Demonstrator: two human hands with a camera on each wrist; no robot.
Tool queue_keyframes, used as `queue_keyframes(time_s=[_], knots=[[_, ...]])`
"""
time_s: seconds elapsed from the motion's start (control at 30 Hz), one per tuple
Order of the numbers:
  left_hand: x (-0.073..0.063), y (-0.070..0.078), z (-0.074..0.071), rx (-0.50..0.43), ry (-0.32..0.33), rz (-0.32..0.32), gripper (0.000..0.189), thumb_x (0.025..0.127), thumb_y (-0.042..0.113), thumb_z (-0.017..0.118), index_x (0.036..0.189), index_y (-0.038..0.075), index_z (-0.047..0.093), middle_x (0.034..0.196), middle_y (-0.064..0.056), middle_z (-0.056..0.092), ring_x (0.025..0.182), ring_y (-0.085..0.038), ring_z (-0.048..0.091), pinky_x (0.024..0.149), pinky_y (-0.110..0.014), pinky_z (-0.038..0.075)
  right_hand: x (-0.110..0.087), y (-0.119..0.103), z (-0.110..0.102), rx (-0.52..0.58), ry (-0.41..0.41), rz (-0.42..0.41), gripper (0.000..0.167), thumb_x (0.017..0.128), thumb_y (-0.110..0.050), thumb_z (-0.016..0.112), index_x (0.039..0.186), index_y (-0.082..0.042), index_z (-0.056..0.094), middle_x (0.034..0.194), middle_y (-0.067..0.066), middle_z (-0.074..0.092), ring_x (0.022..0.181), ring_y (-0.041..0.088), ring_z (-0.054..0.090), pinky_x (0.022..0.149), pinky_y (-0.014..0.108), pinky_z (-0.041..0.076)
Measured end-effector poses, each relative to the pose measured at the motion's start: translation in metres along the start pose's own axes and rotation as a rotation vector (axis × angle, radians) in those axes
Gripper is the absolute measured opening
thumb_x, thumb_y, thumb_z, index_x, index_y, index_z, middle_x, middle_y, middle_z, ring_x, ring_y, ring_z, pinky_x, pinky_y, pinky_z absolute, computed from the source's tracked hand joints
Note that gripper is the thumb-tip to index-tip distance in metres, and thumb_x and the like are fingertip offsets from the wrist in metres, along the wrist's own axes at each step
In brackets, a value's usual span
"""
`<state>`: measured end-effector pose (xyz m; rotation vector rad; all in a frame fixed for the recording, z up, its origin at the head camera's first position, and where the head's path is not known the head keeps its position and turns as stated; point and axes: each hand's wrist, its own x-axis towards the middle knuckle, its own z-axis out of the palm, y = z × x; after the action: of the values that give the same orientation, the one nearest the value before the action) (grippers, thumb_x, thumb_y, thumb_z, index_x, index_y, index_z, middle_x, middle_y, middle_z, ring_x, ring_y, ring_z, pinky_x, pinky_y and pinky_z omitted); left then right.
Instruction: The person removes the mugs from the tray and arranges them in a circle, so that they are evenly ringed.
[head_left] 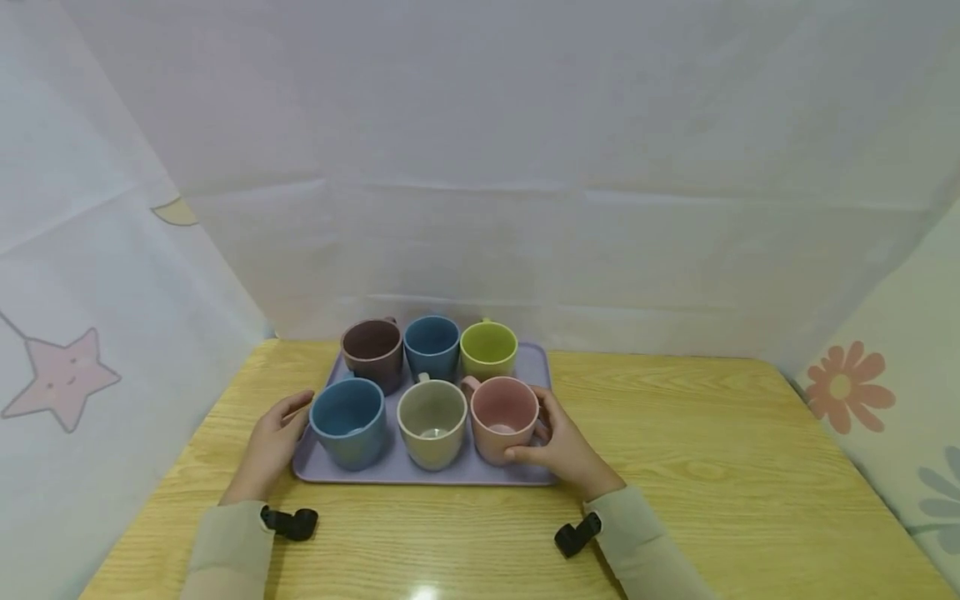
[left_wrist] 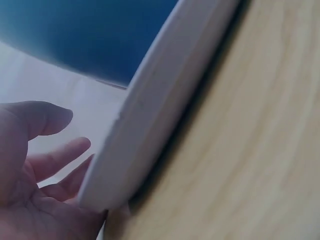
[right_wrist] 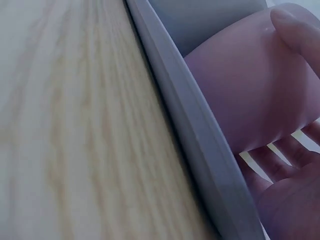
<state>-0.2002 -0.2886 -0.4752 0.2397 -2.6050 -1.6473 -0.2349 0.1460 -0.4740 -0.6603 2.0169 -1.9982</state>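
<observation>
My right hand [head_left: 566, 450] holds the pink mug [head_left: 487, 442] at the tray's front right, thumb on its near side and fingers round the far side. In the right wrist view the thumb [right_wrist: 297, 32] lies on the pink wall and the other fingers curve beneath. My left hand [head_left: 272, 437] is at the left edge of the lilac tray [head_left: 535, 367], beside a blue mug [head_left: 348, 446]. The left wrist view shows its thumb [left_wrist: 47, 117] raised apart from that mug and its palm at the tray's rim [left_wrist: 145, 115].
A cream mug [head_left: 432, 450] stands between the front blue and pink ones. Behind them are a brown mug [head_left: 378, 367], a second blue mug [head_left: 432, 362] and a green mug [head_left: 489, 362]. The tray lies on a wooden table [head_left: 675, 467], with white cloth [head_left: 487, 250] behind.
</observation>
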Motion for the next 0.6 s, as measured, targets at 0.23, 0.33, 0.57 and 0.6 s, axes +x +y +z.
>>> queue_keyframes(time_s=[0.23, 0.33, 0.57, 0.6], knots=[[0.001, -0.011, -0.001, 0.028, 0.022, 0.066, 0.062, 0.109, 0.038, 0.045, 0.155, -0.002, 0.036, 0.151, -0.025, 0.045, 0.139, -0.036, 0.044, 0.095, -0.005, 0.041, 0.002, 0.002, 0.001, 0.005, 0.005, -0.036, 0.095, 0.074, -0.002, 0.090, 0.151, -0.014, 0.037, 0.154, 0.009, 0.042, 0.146, 0.028, 0.036, 0.120, 0.037, 0.030], [0.000, -0.014, -0.002, 0.044, 0.032, 0.067, 0.060, 0.109, 0.036, 0.046, 0.154, -0.002, 0.036, 0.150, -0.024, 0.047, 0.136, -0.036, 0.046, 0.090, -0.001, 0.039, 0.002, 0.002, 0.002, -0.003, -0.004, -0.044, 0.094, 0.075, -0.004, 0.090, 0.151, -0.014, 0.037, 0.154, 0.009, 0.042, 0.146, 0.028, 0.035, 0.121, 0.039, 0.029], [0.002, -0.021, -0.002, 0.063, 0.015, 0.084, 0.052, 0.108, 0.016, 0.050, 0.155, -0.002, 0.035, 0.152, -0.025, 0.045, 0.136, -0.036, 0.048, 0.090, -0.003, 0.042, 0.001, 0.005, 0.004, -0.024, -0.002, -0.042, 0.095, 0.075, -0.004, 0.090, 0.152, -0.019, 0.037, 0.154, 0.005, 0.043, 0.145, 0.025, 0.037, 0.121, 0.040, 0.028], [0.002, -0.022, -0.002, 0.067, 0.015, 0.080, 0.052, 0.108, 0.015, 0.050, 0.155, -0.001, 0.035, 0.152, -0.024, 0.045, 0.136, -0.036, 0.048, 0.090, -0.003, 0.042, 0.000, 0.006, 0.004, -0.027, -0.001, -0.039, 0.096, 0.075, -0.004, 0.090, 0.152, -0.020, 0.036, 0.154, 0.005, 0.043, 0.145, 0.024, 0.037, 0.121, 0.040, 0.028]])
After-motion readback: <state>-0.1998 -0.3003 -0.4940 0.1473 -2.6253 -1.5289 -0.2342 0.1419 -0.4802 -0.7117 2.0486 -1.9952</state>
